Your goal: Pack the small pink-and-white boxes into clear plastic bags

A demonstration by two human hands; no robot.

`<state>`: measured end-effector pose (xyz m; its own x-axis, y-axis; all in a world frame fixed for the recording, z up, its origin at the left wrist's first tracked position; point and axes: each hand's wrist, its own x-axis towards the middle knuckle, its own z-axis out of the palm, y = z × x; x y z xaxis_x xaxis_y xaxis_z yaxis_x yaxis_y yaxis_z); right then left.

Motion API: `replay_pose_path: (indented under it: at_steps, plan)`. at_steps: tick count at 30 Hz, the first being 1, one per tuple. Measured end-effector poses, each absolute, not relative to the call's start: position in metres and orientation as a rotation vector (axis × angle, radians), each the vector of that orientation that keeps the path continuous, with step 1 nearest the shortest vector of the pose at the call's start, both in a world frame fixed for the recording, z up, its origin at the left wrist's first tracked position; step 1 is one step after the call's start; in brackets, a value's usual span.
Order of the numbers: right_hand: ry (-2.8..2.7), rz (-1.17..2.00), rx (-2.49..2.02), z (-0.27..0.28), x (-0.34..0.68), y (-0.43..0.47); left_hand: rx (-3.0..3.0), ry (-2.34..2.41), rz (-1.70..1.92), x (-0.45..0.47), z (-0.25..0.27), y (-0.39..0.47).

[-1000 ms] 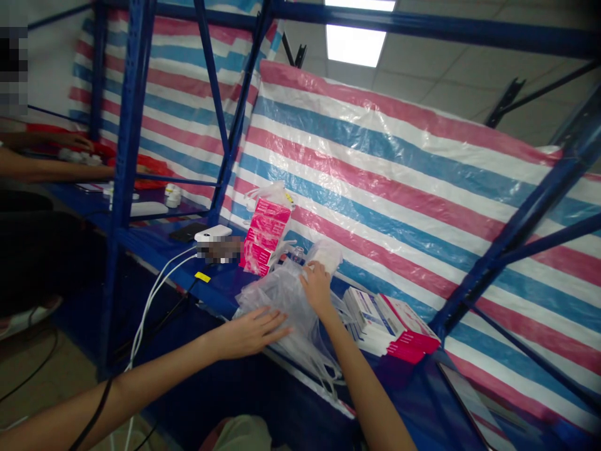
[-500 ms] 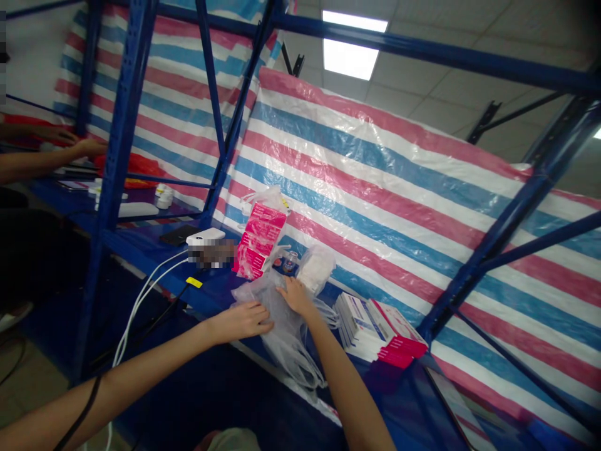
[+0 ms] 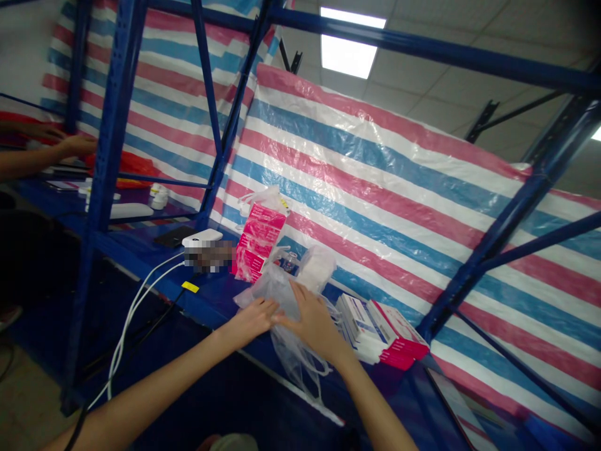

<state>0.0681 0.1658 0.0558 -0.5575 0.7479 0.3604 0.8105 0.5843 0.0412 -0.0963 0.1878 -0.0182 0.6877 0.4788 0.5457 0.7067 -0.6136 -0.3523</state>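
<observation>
Left fingers (image 3: 265, 307) pinch a crinkled, filmy plastic bag (image 3: 282, 292); right fingers (image 3: 301, 294) spread against it.

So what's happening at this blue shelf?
Someone has their left hand and right hand close together on crumpled clear plastic near the front edge of the blue shelf. Bagged pink boxes stand behind it, toward the left; stacked white boxes lie to the right. Farther left, another person's hand shows.
</observation>
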Motion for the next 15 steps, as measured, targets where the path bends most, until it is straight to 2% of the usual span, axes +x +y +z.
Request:
replay_pose_path:
  at_steps: [6,10,15]
  plan:
    - [-2.435,-0.366,-1.652,-0.017,0.091,0.109,-2.519,-0.892,-0.694,-0.112,-0.015,0.183]
    - [-2.484,-0.282,-1.647,-0.01,0.11,0.118,-2.529,-0.903,-0.676,-0.124,-0.008,0.181]
    - [-2.653,-0.043,-1.349,0.017,0.129,0.121,-2.551,-0.946,-0.657,-0.146,-0.004,0.181]
